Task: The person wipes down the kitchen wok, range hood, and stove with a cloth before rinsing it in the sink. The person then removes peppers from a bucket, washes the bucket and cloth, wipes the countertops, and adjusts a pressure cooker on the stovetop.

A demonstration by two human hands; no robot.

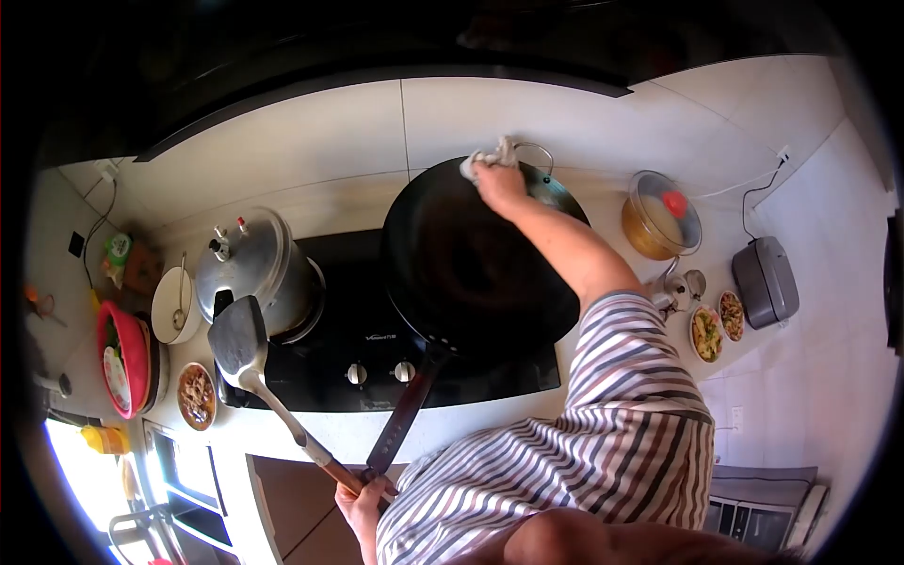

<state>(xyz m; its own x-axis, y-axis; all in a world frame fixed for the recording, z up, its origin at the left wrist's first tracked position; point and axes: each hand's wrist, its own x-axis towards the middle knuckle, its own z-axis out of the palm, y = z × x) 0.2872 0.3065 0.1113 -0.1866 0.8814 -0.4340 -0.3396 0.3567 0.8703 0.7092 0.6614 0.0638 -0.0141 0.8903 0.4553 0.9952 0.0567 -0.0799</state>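
My right hand is closed on a crumpled whitish cloth, pressed at the far rim of a large black wok. The wok sits on the right side of the stove, with a wire loop at its far edge. Near my body, my left hand is closed around the wooden grip of a wok spatula. The wok's long dark handle ends in the same hand. The spatula's dark blade points up and left, above the counter.
A pressure cooker stands on the left of the black stove. Beyond it are a bowl with a ladle, a dish of food and a red basin. Rightward are a metal pot, two food dishes and a grey appliance.
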